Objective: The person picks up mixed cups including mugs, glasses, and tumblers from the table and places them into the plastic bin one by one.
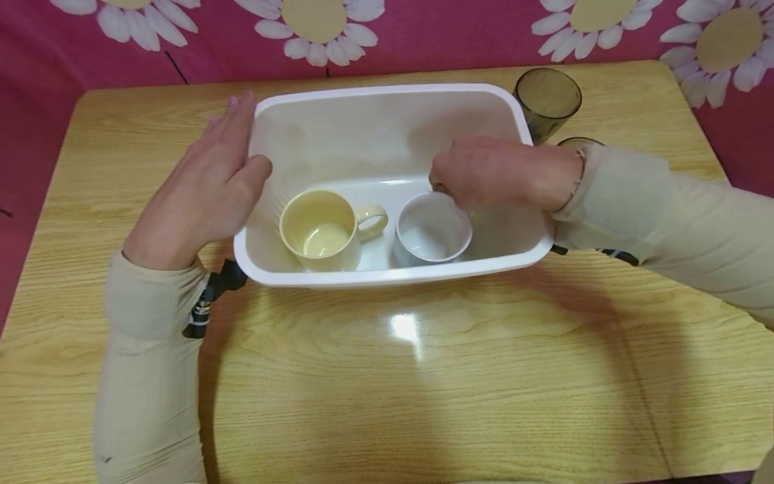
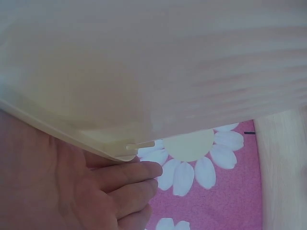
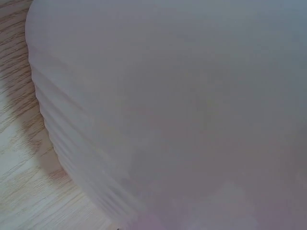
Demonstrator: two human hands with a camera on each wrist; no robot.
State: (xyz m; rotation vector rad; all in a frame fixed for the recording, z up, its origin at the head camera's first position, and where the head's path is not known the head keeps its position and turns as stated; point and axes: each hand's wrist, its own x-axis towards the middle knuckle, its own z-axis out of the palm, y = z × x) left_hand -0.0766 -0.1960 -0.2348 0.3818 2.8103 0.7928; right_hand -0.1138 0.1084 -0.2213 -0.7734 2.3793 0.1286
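A white plastic tub (image 1: 387, 279) stands on the table in the head view. Inside it a pale yellow mug (image 1: 320, 225) sits upright on the left, its handle pointing right. Beside it is a white mug (image 1: 432, 228). My right hand (image 1: 502, 171) reaches over the tub's right rim and grips the white mug at its upper right edge; the fingertips and any handle are hidden. My left hand (image 1: 202, 181) holds the tub's left rim, thumb over the edge, fingers long on the outside. In the left wrist view its fingers (image 2: 127, 179) lie against the tub's rim.
A dark tinted glass (image 1: 547, 101) stands just behind the tub's right corner. Part of a second glass (image 1: 580, 142) shows behind my right wrist. The wooden table (image 1: 387, 403) ends at a pink wall covering with daisies (image 1: 423, 40). The tub's wall (image 3: 168, 96) fills most of the right wrist view.
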